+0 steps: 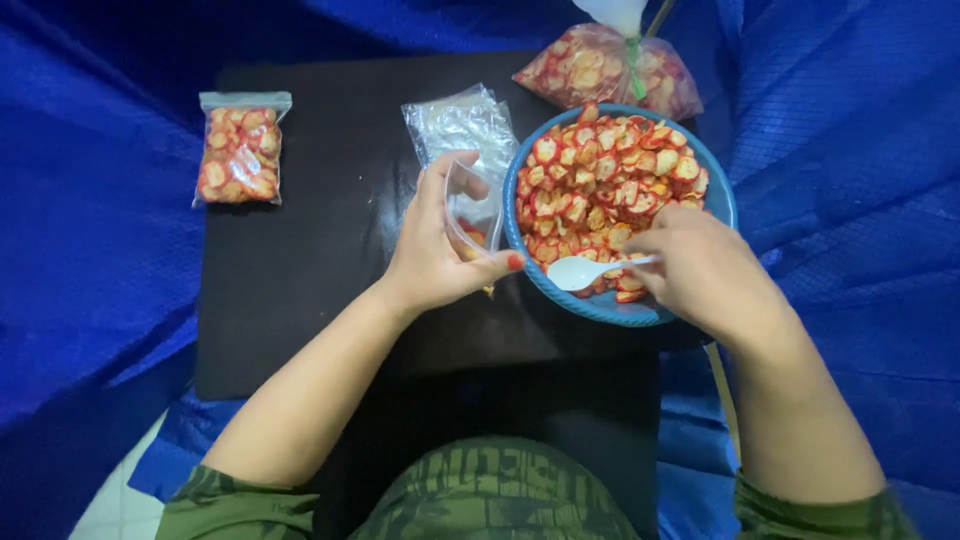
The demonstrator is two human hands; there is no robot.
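while the left hand (440,250) pinches a small clear bag (472,212) open beside the blue bowl (722,205), the right hand (705,270) grips a white spoon (590,271) over the red chips (600,185). filling looks underway; the narrow bag mouth needs careful aim. a filled bag (240,150), empty bags (462,122) and a tied sack (605,65) lie apart, nothing blocking.

Both forearms reach forward from the near edge of the tabletop, bare to just below the elbows, where green patterned sleeves end. The left hand (432,250) is raised near the middle, palm turned to the right, its fingers (462,172) curled and pinched shut, the thumb stretched toward the right with a red-painted nail. The right hand (705,268) lies knuckles up toward the right edge, fingers folded in a closed grip.
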